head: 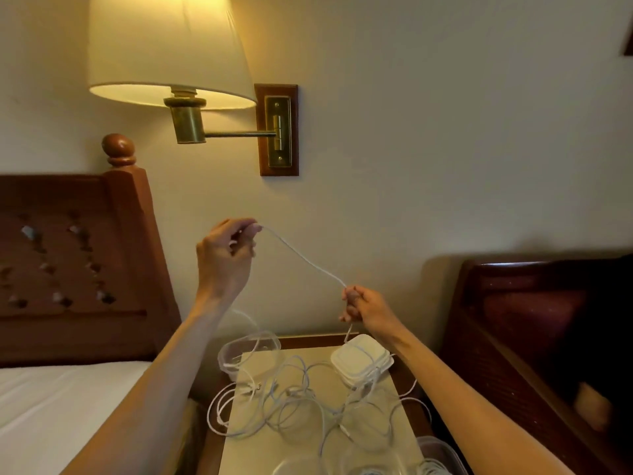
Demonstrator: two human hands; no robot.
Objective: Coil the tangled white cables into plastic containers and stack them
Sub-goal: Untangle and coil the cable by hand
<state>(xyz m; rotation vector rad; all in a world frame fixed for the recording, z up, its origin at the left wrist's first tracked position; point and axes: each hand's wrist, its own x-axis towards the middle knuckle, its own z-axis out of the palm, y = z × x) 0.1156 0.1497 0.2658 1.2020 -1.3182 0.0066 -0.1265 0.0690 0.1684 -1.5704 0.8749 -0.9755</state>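
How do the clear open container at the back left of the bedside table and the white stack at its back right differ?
The clear container is see-through, open and tilted; the white stack is opaque and lies flat.
The clear container is a single tub with a cable running into it; the white stack is several layers with cable draped over it.
Both sit on the table among tangled white cables.

No legible text or labels anywhere

One head-worn view looks forward and slightly down (wide-angle), close over the nightstand (308, 450) toward the wall (445, 132).
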